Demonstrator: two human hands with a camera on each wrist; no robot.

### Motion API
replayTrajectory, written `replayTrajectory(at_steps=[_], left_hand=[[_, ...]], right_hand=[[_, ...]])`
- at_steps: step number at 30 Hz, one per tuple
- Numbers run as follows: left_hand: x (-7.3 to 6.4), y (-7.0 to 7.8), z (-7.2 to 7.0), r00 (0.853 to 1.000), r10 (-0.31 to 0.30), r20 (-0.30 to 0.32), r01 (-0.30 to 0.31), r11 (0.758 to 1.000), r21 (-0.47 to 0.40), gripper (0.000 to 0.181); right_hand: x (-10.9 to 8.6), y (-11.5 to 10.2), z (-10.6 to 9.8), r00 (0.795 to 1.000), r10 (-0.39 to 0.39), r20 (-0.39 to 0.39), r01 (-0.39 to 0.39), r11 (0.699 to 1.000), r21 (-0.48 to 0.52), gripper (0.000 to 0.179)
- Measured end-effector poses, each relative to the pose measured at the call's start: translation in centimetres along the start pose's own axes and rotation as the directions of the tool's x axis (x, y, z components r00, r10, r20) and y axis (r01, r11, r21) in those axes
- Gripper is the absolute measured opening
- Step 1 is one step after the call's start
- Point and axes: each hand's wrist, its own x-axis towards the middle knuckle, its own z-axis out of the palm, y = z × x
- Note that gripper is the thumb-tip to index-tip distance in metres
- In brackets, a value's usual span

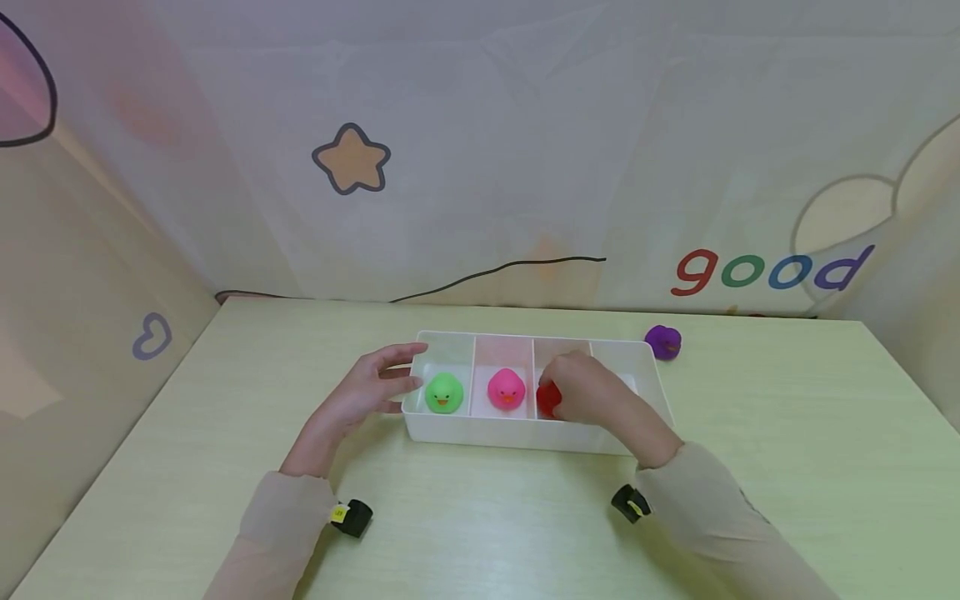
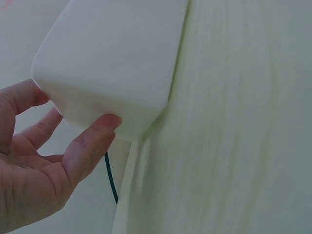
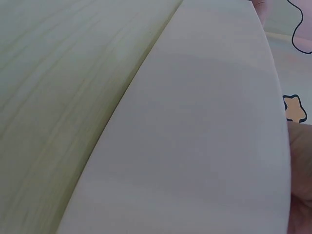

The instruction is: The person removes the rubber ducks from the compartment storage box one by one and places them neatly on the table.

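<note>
A white divided tray (image 1: 480, 430) stands on the table with its long side toward me. In its leftmost compartment sits a green toy duck (image 1: 444, 393), and a pink toy duck (image 1: 506, 389) sits in the one beside it. My right hand (image 1: 587, 388) reaches into the third compartment and grips a red toy duck (image 1: 549, 400), partly hidden by the fingers. At the tray's left end, my left hand (image 1: 372, 382) rests its spread, fairly straight fingers against the outer wall; a fingertip (image 2: 111, 120) presses there in the left wrist view.
Behind the tray's back right corner lies a purple toy duck (image 1: 663, 342). A printed cloth backdrop (image 1: 487, 167) rises along the far edge of the table (image 1: 480, 525). The rightmost compartment is partly covered by my right hand.
</note>
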Motion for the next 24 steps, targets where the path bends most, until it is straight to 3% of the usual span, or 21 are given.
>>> replayTrajectory(at_steps=[7, 24], left_hand=[[0.1, 0.0, 0.1, 1.0, 0.004, 0.002, -0.004, 1.0, 0.004, 0.051], [0.0, 0.0, 0.1, 1.0, -0.006, -0.008, 0.006, 1.0, 0.01, 0.05]], right_hand=[[-0.3, 0.2, -0.2, 1.0, 0.012, -0.026, -0.011, 0.998, 0.057, 0.023], [-1.9, 1.3, -0.8, 0.967, -0.019, -0.253, 0.085, 0.964, 0.253, 0.029]])
